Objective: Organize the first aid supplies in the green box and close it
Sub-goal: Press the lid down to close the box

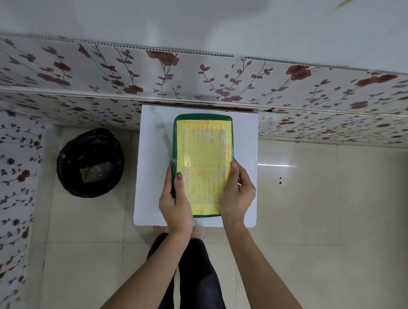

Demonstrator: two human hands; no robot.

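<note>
The green box (178, 135) lies shut on a small white table (151, 175), its lid covered by a yellow sheet with orange writing (203, 154). My left hand (175, 199) grips the box's near left edge, thumb on the lid. On the near right edge my right hand (237, 192) holds the box, fingers curled over the side. No first aid supplies show; the inside of the box is hidden.
A black bin lined with a black bag (90, 163) stands on the tiled floor left of the table. A floral-patterned wall (201, 80) runs directly behind the table and along the left side. My legs are below the table's near edge.
</note>
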